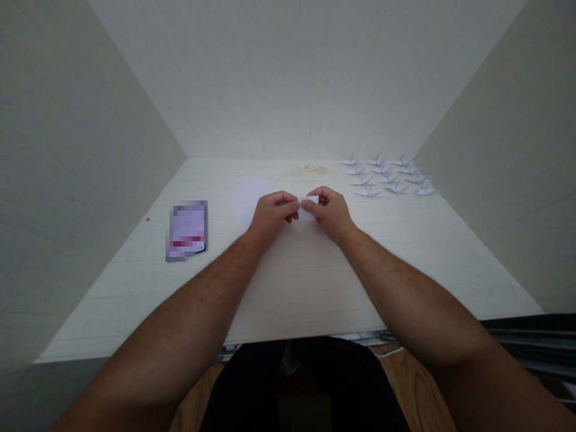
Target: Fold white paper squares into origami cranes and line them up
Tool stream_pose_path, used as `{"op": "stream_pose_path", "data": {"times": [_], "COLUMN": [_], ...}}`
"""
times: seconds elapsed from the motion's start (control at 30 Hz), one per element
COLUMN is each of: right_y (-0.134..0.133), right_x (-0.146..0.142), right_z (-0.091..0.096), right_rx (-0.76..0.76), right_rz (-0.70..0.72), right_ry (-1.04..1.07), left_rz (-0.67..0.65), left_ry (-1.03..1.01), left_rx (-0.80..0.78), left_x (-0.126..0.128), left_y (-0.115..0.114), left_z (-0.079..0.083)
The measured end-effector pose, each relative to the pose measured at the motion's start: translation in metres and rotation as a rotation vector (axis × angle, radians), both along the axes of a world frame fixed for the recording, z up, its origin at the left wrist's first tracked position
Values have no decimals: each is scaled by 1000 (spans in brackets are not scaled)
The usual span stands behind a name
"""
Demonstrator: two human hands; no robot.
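Between my two hands, over the middle of the table, is a small folded piece of white paper [308,210]. My left hand [276,211] pinches its left side, thumb on top and fingers curled behind. The right side is gripped by my right hand [329,210], its thumb pressed on the near face close to the left thumb. Much of the paper's left part is hidden by the fingers, so its exact fold cannot be made out. Behind my left hand lies a pale white patch of paper [246,197] on the table.
Several folded paper cranes [387,179] stand in rows at the back right. A blurred-out phone-like object [188,231] lies to the left, with a small orange speck [147,219] beyond it. Walls enclose the white table [310,288] at the back and both sides.
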State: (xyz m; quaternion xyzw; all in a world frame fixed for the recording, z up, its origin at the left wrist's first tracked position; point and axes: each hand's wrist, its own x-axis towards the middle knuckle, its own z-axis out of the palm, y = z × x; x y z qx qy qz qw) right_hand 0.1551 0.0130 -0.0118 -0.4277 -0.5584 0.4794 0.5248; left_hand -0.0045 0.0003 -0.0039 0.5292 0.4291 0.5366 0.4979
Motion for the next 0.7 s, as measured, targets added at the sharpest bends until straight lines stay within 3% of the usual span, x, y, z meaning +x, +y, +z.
{"op": "stream_pose_path", "data": {"times": [0.7], "right_y": [-1], "right_x": [0], "right_z": [0], "right_rx": [5], "right_rz": [-4], "right_ry": [-25], "left_rz": [-8], "left_ry": [12], "left_rx": [15], "left_x": [-1], "left_y": [1], "left_z": [-1]}}
